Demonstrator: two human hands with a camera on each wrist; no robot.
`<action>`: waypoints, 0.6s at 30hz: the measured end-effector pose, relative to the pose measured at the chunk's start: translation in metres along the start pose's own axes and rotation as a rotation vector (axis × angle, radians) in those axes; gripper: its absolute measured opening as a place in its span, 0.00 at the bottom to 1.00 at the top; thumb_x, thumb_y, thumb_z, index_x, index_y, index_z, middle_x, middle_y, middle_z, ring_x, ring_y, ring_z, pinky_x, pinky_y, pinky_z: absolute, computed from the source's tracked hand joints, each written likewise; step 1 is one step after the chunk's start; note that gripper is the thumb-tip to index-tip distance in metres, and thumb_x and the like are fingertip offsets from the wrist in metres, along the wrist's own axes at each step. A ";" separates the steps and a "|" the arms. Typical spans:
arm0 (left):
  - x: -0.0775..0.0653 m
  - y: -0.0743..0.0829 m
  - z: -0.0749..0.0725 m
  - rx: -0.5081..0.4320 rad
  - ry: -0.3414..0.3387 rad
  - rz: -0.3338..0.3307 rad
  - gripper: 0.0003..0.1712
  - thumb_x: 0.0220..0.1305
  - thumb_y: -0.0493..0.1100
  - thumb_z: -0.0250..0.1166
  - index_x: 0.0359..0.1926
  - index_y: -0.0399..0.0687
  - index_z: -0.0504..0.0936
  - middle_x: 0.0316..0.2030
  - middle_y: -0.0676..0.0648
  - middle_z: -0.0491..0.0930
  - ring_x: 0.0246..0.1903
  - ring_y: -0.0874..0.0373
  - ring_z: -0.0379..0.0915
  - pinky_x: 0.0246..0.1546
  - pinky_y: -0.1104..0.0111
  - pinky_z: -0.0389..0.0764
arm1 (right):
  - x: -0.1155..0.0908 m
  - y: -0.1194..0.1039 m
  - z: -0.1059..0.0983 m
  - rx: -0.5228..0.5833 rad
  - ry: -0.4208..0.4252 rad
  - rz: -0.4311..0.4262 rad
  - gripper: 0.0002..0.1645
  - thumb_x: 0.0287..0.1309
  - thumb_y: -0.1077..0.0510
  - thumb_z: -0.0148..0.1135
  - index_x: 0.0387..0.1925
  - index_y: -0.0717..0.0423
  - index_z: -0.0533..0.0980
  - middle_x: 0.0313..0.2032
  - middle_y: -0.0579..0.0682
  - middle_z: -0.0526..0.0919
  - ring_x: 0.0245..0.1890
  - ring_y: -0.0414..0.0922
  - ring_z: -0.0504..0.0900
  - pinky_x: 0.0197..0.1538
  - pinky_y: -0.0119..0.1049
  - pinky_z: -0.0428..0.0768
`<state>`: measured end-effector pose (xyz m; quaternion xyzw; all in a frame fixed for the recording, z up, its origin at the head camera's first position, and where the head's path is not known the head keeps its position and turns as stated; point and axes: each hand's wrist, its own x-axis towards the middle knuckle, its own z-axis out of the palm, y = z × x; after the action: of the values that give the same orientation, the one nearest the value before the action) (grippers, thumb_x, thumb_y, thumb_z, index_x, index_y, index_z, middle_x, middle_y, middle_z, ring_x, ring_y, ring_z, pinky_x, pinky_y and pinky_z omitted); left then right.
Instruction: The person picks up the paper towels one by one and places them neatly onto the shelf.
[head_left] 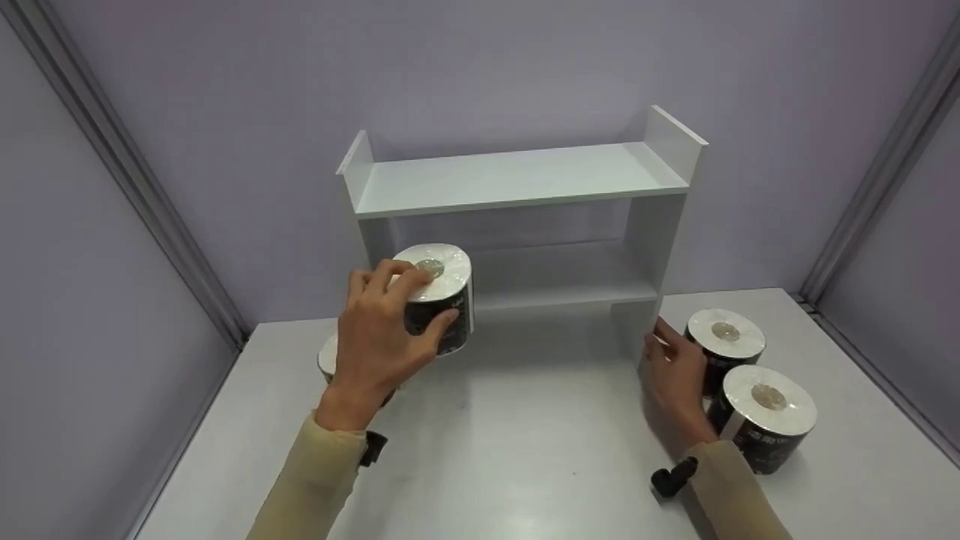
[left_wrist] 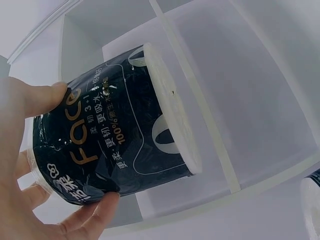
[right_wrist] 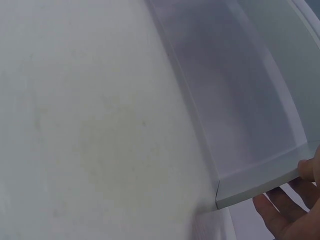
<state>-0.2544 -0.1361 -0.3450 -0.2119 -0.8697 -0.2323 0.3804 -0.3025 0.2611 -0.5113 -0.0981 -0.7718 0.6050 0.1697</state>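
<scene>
My left hand (head_left: 375,334) grips a wrapped toilet roll (head_left: 453,279) in front of the left part of a white shelf unit (head_left: 525,178). The roll is held up off the table, level with the middle board, its white end facing up. In the left wrist view, dark printed wrapping (left_wrist: 120,125) shows, with the thumb on one side and fingers on the other. At the unit's lower right, my right hand (head_left: 677,371) pinches the front edge of the side panel (right_wrist: 260,187), thumb on the inner face and fingers outside.
Two more toilet rolls, a farther one (head_left: 726,334) and a nearer one (head_left: 769,401), stand on the white table (head_left: 517,450) right of my right hand. Another roll (head_left: 327,358) is partly hidden behind my left hand. A pale wall (head_left: 495,67) stands behind the unit.
</scene>
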 end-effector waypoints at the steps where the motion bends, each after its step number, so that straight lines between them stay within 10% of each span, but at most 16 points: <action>1: 0.000 -0.001 0.000 0.001 0.006 0.001 0.25 0.59 0.54 0.82 0.53 0.50 0.87 0.53 0.44 0.82 0.48 0.42 0.72 0.44 0.50 0.85 | 0.001 0.000 0.000 -0.015 0.002 -0.016 0.28 0.83 0.55 0.54 0.79 0.41 0.69 0.71 0.52 0.79 0.66 0.52 0.80 0.53 0.23 0.84; 5: 0.001 -0.003 0.001 0.002 0.022 0.000 0.25 0.60 0.54 0.81 0.54 0.49 0.87 0.53 0.43 0.82 0.47 0.41 0.72 0.45 0.49 0.84 | 0.003 0.003 0.000 -0.120 0.024 -0.112 0.28 0.82 0.58 0.54 0.77 0.48 0.71 0.71 0.54 0.79 0.64 0.53 0.84 0.48 0.17 0.80; 18: 0.008 -0.007 0.010 -0.016 0.045 -0.015 0.26 0.61 0.55 0.80 0.55 0.47 0.87 0.54 0.42 0.82 0.48 0.40 0.73 0.48 0.49 0.81 | 0.002 0.002 -0.006 -0.100 0.020 -0.040 0.29 0.83 0.57 0.52 0.79 0.42 0.67 0.74 0.52 0.76 0.67 0.50 0.81 0.52 0.22 0.84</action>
<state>-0.2690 -0.1346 -0.3468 -0.2029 -0.8608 -0.2468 0.3962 -0.3020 0.2677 -0.5115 -0.0972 -0.8009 0.5613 0.1844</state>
